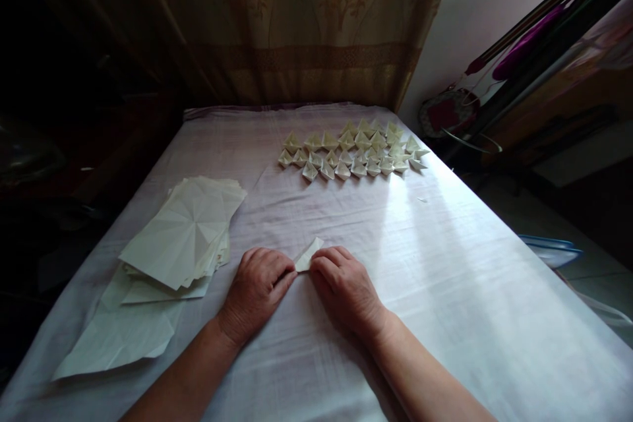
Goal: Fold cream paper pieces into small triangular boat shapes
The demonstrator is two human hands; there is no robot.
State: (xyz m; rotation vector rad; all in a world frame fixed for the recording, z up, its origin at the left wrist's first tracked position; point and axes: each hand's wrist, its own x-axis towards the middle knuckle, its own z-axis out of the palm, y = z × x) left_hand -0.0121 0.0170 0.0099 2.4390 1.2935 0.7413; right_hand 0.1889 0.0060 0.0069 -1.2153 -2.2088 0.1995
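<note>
The left grip, just left of the frame's lower centre, is a bare hand with a broad, rounded back, lightly creased knuckles and a sturdy thumb; the bare left forearm thickens toward the bottom edge. The right grip, just right of centre, is also bare, with stout fingers and a wide back. The uncovered right forearm broadens smoothly toward the lower right, where the frame cuts it off.

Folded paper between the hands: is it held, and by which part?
The left hand pinches the folded paper at its lower-left corner; the right hand holds its lower-right edge.
</note>
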